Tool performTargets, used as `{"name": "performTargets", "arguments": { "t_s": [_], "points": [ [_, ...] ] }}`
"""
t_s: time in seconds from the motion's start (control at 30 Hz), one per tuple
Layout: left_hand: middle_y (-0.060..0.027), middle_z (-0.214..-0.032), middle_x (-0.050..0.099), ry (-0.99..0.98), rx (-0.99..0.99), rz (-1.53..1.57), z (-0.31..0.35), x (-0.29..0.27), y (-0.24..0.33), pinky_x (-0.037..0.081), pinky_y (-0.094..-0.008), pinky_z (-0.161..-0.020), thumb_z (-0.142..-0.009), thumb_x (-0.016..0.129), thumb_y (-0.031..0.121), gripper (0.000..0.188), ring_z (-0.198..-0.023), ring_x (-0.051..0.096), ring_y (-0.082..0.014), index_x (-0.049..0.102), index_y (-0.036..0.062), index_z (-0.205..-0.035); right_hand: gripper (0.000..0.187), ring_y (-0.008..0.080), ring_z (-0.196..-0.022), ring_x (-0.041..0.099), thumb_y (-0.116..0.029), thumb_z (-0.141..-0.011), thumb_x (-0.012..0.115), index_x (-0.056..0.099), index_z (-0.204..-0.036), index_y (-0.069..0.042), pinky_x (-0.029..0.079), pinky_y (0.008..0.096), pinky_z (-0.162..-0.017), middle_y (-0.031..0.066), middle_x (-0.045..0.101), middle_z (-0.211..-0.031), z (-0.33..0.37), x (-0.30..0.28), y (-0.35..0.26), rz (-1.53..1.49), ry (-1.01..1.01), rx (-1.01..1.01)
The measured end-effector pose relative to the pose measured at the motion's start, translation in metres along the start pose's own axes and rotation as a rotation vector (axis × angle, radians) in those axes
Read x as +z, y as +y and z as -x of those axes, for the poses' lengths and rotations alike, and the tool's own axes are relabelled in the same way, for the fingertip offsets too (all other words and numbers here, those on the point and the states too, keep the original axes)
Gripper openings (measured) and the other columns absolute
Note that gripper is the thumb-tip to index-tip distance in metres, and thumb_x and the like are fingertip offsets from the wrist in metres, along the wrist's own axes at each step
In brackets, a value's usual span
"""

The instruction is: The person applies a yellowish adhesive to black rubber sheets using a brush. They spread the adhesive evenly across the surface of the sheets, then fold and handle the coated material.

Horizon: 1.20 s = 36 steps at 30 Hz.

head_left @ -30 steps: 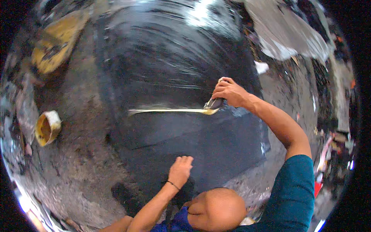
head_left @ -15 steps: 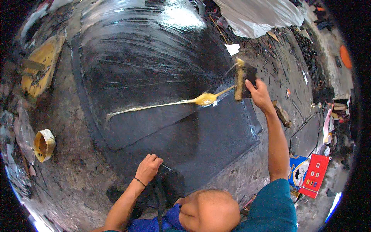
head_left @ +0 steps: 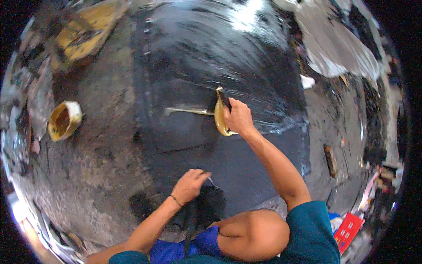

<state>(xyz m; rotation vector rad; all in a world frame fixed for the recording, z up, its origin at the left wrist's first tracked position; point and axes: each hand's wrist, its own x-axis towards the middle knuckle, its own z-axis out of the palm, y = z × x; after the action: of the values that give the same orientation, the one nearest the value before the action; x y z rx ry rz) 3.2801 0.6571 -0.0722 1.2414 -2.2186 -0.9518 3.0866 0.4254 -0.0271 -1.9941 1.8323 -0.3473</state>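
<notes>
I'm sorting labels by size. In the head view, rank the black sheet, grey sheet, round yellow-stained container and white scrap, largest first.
1. Black sheet, by far
2. Grey sheet
3. Round container
4. White scrap

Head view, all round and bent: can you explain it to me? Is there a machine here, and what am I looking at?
There is no machine: these are a person's two bare hands. The camera is worn on that person's head, the left one of a pair, looking down. Its wide lens bends straight edges, and left in the picture is the person's left.

The right hand grips a dark, flat spreader with a yellow-coated edge. Beside it, a thin pale-yellow streak runs across a black sheet, which is shiny farther off. The left hand is over the nearer part; something small and pale shows by its fingertips, too blurred to name. A round container, yellowish inside, is on the floor to the left.
</notes>
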Motion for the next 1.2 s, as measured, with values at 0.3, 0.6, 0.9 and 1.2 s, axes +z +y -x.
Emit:
{"name": "performTargets", "arguments": {
  "t_s": [0.3,0.6,0.9,1.2],
  "points": [
    [-0.0041,-0.107,0.058,-0.032,0.044,-0.153,0.0,0.02,0.017,0.045,-0.0374,-0.092,-0.085,0.055,0.016,0.025,-0.101,0.054,-0.0251,0.066,0.0158,-0.106,0.022,0.0314,-0.089,0.067,-0.015,-0.086,0.057,0.067,-0.105,-0.014,0.053,0.0462,-0.076,0.0105,0.067,-0.092,-0.014,0.045,-0.144,0.27,-0.371,-0.978],
    [-0.0043,-0.108,0.059,0.091,-0.046,-0.2,0.018,0.04,0.018,0.045,-0.0383,-0.093,-0.087,0.054,0.018,0.019,-0.107,0.054,-0.0255,0.062,0.0133,-0.103,0.033,0.0317,-0.096,0.066,-0.01,-0.083,0.058,0.066,-0.114,-0.012,0.054,0.0439,-0.082,0.0115,0.068,-0.11,-0.02,0.025,-0.152,0.259,-0.335,-0.815],
    [-0.0057,-0.107,0.06,0.243,-0.074,-0.13,0.041,0.029,0.012,0.047,-0.0401,-0.085,-0.084,0.058,0.014,0.023,-0.101,0.057,-0.0259,0.062,0.0098,-0.107,0.023,0.018,-0.104,0.057,-0.013,-0.079,0.06,0.066,-0.1,-0.018,0.039,0.0395,-0.097,-0.0032,0.064,-0.099,-0.007,0.039,-0.118,0.466,-0.387,-1.395],
    [-0.0098,-0.09,0.068,0.948,-0.608,-0.096,0.059,-0.063,-0.047,0.049,-0.0352,-0.073,-0.089,0.066,0.013,0.011,-0.08,0.062,-0.0245,0.068,0.004,-0.094,0.036,0.0338,-0.098,0.063,-0.011,-0.083,0.062,0.064,-0.119,-0.014,0.05,0.0446,-0.084,0.0112,0.067,-0.103,-0.041,-0.076,0.042,0.449,-0.585,-0.565]
  ]
}}
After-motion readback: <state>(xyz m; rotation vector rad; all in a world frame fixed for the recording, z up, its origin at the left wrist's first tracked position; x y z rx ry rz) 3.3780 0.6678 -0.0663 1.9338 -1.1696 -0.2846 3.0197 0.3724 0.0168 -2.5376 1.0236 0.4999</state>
